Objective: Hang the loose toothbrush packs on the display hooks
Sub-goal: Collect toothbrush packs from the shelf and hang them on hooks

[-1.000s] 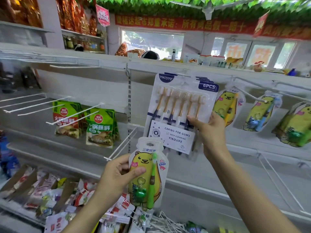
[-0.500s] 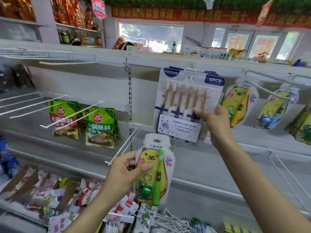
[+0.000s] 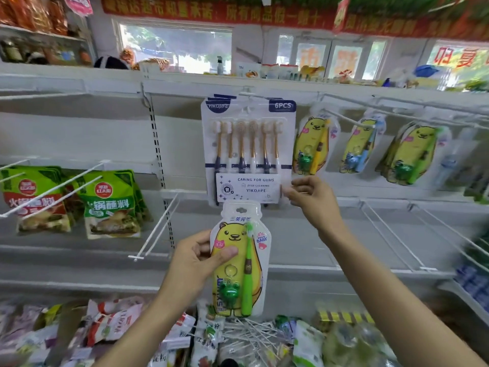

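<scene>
On shelf hook (image 3: 247, 95), 6-brush pack (image 3: 248, 152) hangs vertical, heads up.

The large white six-brush pack (image 3: 248, 152) in the middle has a clear, glossy moulded plastic front over a smooth printed card. The near yellow bear-shaped child's toothbrush pack (image 3: 239, 258) is shiny plastic film too, with a bright green plastic brush and a glossy green frog charm on a thin metal ring. To the right, the hanging yellow bear packs (image 3: 312, 147) show the same sheen. The thin white display hooks (image 3: 156, 234) look like smooth coated metal wire. The far-left green sauce pouches (image 3: 111, 202) are glossy film.
</scene>
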